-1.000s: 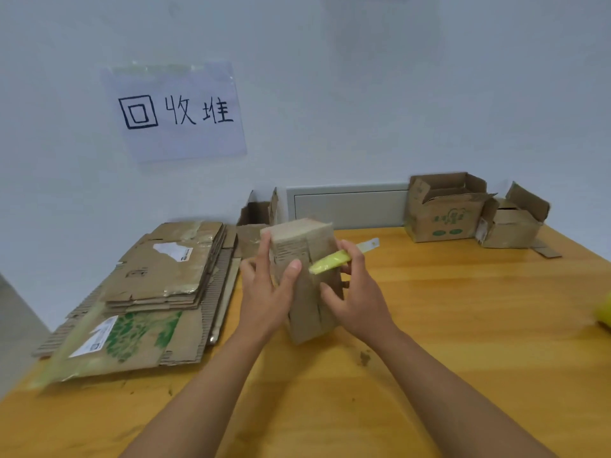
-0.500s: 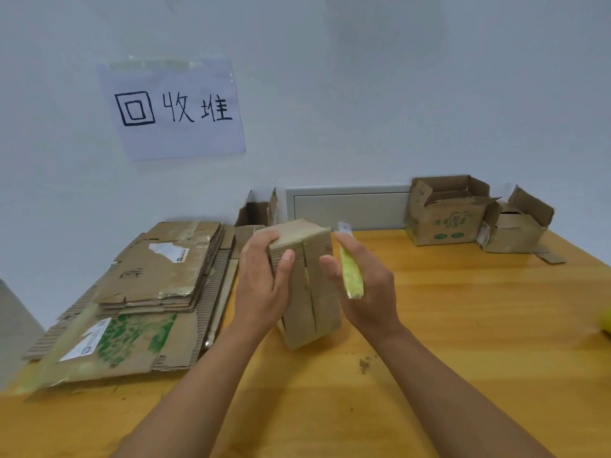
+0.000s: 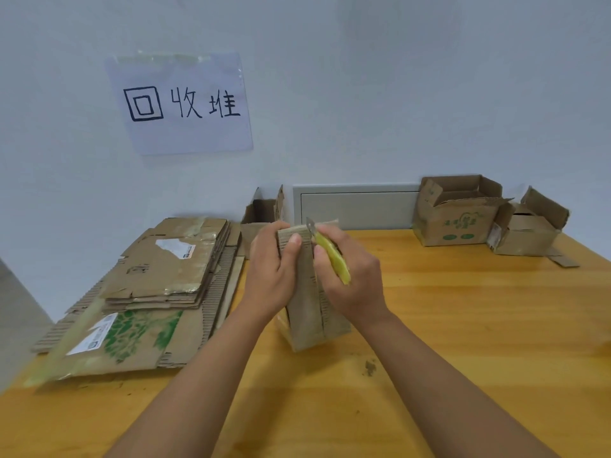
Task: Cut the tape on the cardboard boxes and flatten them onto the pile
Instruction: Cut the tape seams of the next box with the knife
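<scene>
Wooden table (image 3: pixel 463 342): fills lower frame, w/ a small dark scuff near centre. White wall (image 3: pixel 396 94) behind it.

Pile of flattened cardboard (image 3: pixel 148 292): on table's left side; bottom sheet has green print & a white label, smaller taped sheets stacked on top.

Paper sign (image 3: pixel 180 102): taped to wall above the pile, handwritten characters in black.

Wall panel (image 3: pixel 357 206): grey, low on wall at table level, behind the hands.

Open box w/ green print (image 3: pixel 453 213): back right of table, flaps up. Just beside it to the right, a second open box (image 3: pixel 525 226), smaller, one flap raised. A third open box (image 3: pixel 264 209) stands at the back, between pile & panel, partly hidden by the left hand.

Held box (image 3: pixel 310 312): small, upright, centre of table, lower edge resting on the wood; centre seam faces the camera.

Left hand (image 3: pixel 271 269): fingers wrapped round the held box's top left edge, thumb pressed on its front face.

Right hand (image 3: pixel 350 279): fingers curled round a yellow-green utility knife (image 3: pixel 332 257); blade tip points up, at the top of the box's seam. Whether the blade is in the tape: cannot tell.
</scene>
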`<act>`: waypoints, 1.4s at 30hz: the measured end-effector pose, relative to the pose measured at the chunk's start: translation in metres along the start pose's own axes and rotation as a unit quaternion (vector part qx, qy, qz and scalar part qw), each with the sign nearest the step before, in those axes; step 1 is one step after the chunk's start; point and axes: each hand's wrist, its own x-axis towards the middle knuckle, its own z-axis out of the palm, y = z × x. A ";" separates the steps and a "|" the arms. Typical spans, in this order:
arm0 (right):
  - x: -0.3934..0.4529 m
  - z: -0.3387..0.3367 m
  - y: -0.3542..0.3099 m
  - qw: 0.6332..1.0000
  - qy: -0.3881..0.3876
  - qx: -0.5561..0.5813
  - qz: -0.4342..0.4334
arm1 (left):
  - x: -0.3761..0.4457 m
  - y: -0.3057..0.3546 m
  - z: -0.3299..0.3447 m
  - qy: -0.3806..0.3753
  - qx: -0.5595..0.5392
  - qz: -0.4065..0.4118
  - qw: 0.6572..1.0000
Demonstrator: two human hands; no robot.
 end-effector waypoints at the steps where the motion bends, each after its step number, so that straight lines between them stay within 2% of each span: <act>1: -0.002 0.001 0.003 1.000 -0.009 -0.010 0.009 | 0.001 -0.002 0.001 -0.007 0.003 -0.004 1.000; 10: -0.005 0.022 0.011 0.998 -0.035 -0.044 0.017 | 0.014 -0.020 -0.003 -0.013 -0.021 -0.057 0.998; 20: -0.003 0.033 0.017 0.995 -0.049 -0.082 -0.019 | 0.015 -0.033 -0.004 -0.004 -0.013 -0.051 0.999; 29: -0.004 0.034 0.017 0.993 -0.066 -0.094 -0.035 | 0.013 -0.034 -0.004 -0.019 0.003 -0.081 0.997; 39: -0.018 0.030 0.017 0.990 -0.077 -0.116 -0.037 | 0.013 -0.035 -0.001 -0.022 -0.003 -0.109 0.994; 42: -0.017 0.031 0.017 0.990 -0.090 -0.110 -0.024 | -0.001 -0.036 -0.003 -0.028 -0.003 -0.090 0.996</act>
